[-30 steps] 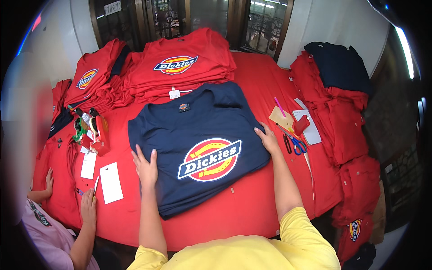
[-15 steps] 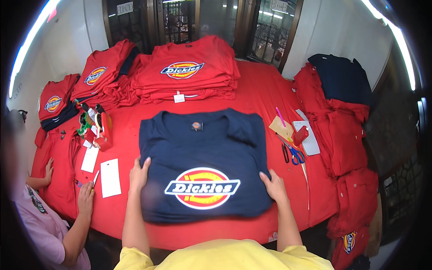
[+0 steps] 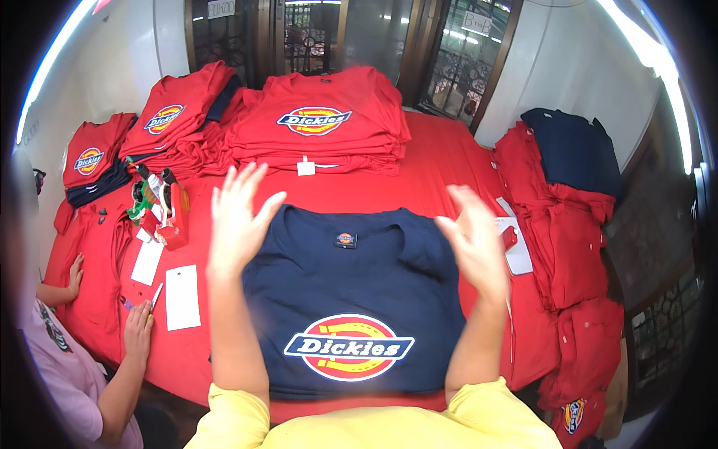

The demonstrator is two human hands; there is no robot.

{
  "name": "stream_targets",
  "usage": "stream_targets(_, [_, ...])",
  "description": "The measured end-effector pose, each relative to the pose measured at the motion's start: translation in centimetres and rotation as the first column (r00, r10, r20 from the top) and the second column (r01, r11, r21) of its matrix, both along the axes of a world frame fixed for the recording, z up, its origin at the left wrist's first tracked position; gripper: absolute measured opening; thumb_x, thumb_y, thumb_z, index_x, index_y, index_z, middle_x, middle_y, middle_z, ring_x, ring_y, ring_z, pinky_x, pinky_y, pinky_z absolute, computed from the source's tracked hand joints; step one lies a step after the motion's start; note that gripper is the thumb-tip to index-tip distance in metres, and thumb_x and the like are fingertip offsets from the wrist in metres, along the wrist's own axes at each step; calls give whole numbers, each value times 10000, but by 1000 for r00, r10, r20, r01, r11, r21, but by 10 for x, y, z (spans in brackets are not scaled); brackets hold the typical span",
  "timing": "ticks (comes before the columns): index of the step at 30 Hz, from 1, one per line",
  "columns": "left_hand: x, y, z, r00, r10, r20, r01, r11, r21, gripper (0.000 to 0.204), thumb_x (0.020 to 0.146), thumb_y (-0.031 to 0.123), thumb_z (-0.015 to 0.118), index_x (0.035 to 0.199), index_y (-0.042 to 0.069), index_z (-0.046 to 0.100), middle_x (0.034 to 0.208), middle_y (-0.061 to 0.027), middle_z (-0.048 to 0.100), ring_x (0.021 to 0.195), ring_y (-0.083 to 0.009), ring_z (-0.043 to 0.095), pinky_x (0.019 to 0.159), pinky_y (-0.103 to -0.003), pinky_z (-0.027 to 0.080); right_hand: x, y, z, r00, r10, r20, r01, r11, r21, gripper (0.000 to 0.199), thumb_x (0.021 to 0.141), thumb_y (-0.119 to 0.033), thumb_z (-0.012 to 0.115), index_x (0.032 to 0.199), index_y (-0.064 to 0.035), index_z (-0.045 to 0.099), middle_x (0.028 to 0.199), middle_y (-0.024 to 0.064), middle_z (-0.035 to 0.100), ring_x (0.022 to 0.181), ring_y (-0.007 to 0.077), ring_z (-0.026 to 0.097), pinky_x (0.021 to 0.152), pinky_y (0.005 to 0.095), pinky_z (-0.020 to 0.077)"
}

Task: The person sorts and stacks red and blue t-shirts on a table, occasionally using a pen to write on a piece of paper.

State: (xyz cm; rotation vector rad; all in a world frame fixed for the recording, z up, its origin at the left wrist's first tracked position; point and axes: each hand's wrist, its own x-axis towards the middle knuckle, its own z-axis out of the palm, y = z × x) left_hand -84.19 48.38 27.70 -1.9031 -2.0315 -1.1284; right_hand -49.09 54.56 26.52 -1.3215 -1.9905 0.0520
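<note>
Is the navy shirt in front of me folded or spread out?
Folded: the navy shirt lies as a compact rectangle, sleeves hidden, collar and logo facing up.

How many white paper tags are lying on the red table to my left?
2. One larger white tag lies near the co-worker's hand, and a smaller white tag sits just above it beside the red tool. Others may be hidden under shirts.

a navy blue t-shirt [image 3: 351, 299] lies flat and face up on the red-covered table. its neck points away from the person. a round red-and-yellow emblem sits on its chest near the table's front edge.
</note>
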Motion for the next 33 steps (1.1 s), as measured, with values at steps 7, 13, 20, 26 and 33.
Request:
stream_targets(7, [-64,77,-177,873,150,464,74,900,-429,668,907,615,479,1359,127,542,1375,-134,544,1332,-287,446,1122,-405,301,-62,119,-124,938,-201,282,331,759,-561,535,951,-547,379,1331,-221,569,1408,99,517,1363,321,390,1112,633,165])
stream_targets(13, [-57,78,-180,799,109,591,116,937,-330,598,918,516,549,1278,41,600,1304,-171,593,1245,-278,538,1054,-348,393,-13,190,-175,964,-145,-221,-31,768,-640,465,946,-382,577,1113,43,665,1093,160,682,1066,196,595,949,310,420])
stream_targets(20, [-55,85,-176,878,103,467,61,944,-325,579,933,495,536,1275,31,593,1273,-176,611,1226,-292,549,1042,-366,408,-1,157,-151,922,-44,-384,-145,882,-449,458,938,-381,578,1095,40,666,1056,172,682,1004,265,624,924,347,443])
stream_targets(26, [-59,79,-170,880,115,461,58,938,-343,563,934,482,539,1267,32,596,1269,-187,608,1222,-307,550,1037,-370,413,8,100,-87,955,111,-275,-239,838,-491,373,785,-214,742,1063,23,669,1031,171,666,985,258,625,893,351,468])
stream_targets(33, [-67,86,-195,885,85,457,48,961,-271,541,932,464,554,1263,37,601,1261,-190,612,1213,-310,556,1039,-369,414,-3,107,-93,981,-35,-191,-52,901,-431,187,833,-145,687,884,30,644,759,111,619,748,162,568,706,322,452])
